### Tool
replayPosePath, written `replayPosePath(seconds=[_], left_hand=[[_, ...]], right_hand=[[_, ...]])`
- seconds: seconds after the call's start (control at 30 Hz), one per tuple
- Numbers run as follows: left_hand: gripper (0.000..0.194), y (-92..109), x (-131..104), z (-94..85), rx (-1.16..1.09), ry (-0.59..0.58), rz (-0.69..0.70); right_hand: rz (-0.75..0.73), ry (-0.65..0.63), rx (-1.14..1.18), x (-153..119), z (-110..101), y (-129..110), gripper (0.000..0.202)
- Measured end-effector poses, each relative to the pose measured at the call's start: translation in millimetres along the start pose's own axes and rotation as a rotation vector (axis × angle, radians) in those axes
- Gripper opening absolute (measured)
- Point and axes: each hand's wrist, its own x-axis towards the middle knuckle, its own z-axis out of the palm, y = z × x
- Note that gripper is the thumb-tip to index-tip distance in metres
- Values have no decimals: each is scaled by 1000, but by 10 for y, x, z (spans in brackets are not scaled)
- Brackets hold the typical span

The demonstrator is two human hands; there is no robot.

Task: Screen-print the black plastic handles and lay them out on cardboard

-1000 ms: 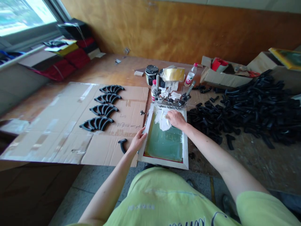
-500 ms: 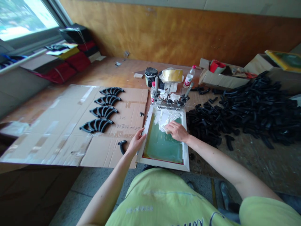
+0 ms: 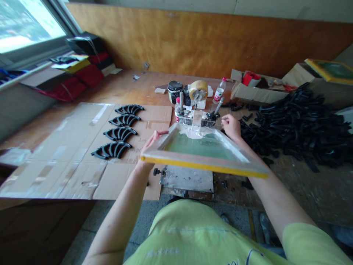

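gripping a tilted printing screen [image 3: 201,146] mid-frame, the left hand [image 3: 151,142] presses fingers together; the right hand [image 3: 231,127] curls its own, closure unclear.

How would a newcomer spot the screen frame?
On the wooden table, find the cardboard sheet. To its right is the screen frame, left hand at its edge. Unlike the metal plate below, it is tilted, with a yellow near edge.

On my feed I get a pale-sided rectangular frame [image 3: 197,145] with green mesh and a yellow front edge, a grey flat metal plate [image 3: 189,179], black curved plastic pieces [image 3: 306,125], a tan cardboard sheet [image 3: 68,147], a mottled orange-brown wooden board [image 3: 193,46] and a lime-green cloth shirt [image 3: 190,228] with dark lettering.
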Motion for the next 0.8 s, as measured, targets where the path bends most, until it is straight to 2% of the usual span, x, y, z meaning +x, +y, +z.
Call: replayPosePath(seconds=[0.07,0.1,0.17,0.23,0.3,0.37,0.43,0.5,0.57,0.6,0.67,0.73,0.8], left_hand=[[49,115,181,106,-90,0,70],[48,146,261,151,-118,5,67],[46,134,351,220,-162,62,40],[48,-6,308,275,-203,139,30],[53,-266,127,341,-202,106,-92],[57,-581,-144,422,-167,-52,-348],[58,-866,-419,474,-172,-151,-549],[53,-1076,-622,417,-199,-119,-620],[49,-1224,-726,175,-155,-12,-601],[49,-1291,-753,-21,-94,49,-583],[50,-1441,-797,-529,70,210,-534],[49,-1628,-869,-1080,248,361,-598],[47,-1836,-965,-1530,391,433,-690]], right_hand=[[114,-39,7,-234,35,241,20],[102,-103,15,-377,97,303,18],[-55,-284,28,-663,265,303,22],[-234,-409,-13,-907,416,160,26],[-304,-407,-83,-1118,490,-82,21],[-308,-317,-105,-1349,500,-382,15],[-393,-260,-75,-1612,502,-688,16],[-583,-322,-25,-1839,519,-902,18],[-692,-400,25,-1931,511,-911,21],[-670,-412,29,-1907,478,-819,23],[-462,-364,-46,-1731,343,-470,26],[-139,-275,-238,-1475,157,-10,26],[137,-282,-450,-1266,1,406,24]])
